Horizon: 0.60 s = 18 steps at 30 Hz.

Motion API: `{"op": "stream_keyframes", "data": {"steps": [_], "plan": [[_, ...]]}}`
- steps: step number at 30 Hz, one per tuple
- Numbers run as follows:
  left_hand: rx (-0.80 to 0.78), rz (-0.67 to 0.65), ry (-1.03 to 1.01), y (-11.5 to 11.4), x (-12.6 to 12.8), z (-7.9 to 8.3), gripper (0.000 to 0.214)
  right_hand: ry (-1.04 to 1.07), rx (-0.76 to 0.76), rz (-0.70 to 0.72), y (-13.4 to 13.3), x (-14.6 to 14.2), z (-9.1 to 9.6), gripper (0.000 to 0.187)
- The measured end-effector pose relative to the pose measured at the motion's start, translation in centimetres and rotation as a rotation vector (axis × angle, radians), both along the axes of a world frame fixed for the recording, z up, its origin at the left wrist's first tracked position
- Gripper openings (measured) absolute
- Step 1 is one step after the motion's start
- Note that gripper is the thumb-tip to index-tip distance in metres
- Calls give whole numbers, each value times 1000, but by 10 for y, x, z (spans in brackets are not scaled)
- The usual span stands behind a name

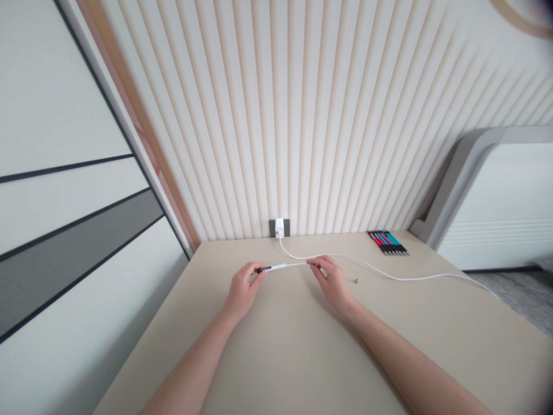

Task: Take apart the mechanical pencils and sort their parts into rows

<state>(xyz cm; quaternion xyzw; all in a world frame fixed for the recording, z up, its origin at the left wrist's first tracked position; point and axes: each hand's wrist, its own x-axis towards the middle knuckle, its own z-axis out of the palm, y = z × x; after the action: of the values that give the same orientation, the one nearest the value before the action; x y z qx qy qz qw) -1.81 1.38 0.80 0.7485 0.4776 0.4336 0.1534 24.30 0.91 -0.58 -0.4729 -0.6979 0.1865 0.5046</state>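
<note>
A thin white pen [285,266] with a black tip lies level just above the beige table [285,351], held between both hands. My left hand [242,288] pinches its black end at the left. My right hand [332,281] pinches its white end at the right. Both hands have their fingers closed on the pen. A tiny dark part [355,280] lies on the table just right of my right hand.
A white charger [279,227] sits in a wall socket at the table's back, its white cable [401,276] trailing right across the table. Several pink, teal and black pens [387,241] lie in a row at the back right. A grey-white bed frame [496,196] stands right.
</note>
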Motion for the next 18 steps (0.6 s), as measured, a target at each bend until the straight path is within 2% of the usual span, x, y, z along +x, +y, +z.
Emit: {"op": "stream_keyframes", "data": {"steps": [18], "plan": [[-17, -26, 24, 2, -2, -4, 15, -76, 13, 36, 1, 1, 1, 24]]}}
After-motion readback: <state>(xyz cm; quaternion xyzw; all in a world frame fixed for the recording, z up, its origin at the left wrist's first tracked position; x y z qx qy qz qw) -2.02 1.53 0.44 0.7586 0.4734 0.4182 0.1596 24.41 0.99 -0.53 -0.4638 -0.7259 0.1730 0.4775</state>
